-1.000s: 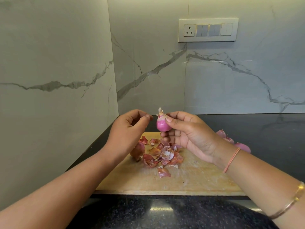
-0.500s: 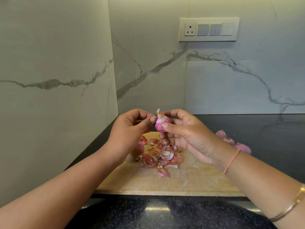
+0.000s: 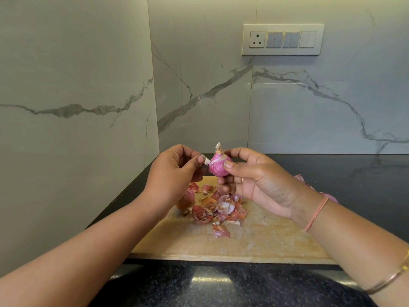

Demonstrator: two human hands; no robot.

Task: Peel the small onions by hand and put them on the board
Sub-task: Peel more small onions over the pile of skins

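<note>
My right hand (image 3: pixel 259 180) holds a small pink onion (image 3: pixel 218 166) upright above the wooden board (image 3: pixel 254 242), thumb on its front and fingers behind. My left hand (image 3: pixel 174 173) pinches a pale strip of skin (image 3: pixel 206 161) that hangs off the onion's left side. Below the hands a heap of reddish onion skins (image 3: pixel 218 209) lies on the board. An unpeeled onion (image 3: pixel 187 201) sits at the heap's left, partly hidden by my left wrist.
Pink peeled onions (image 3: pixel 329 197) lie on the black countertop (image 3: pixel 354 173) right of the board, mostly hidden behind my right wrist. Marble walls close the corner to the left and behind. A switch panel (image 3: pixel 282 39) is on the back wall.
My left hand moved to the onion, pinched a strip of skin and pulled it a little to the left. The right hand raised and turned the onion slightly.
</note>
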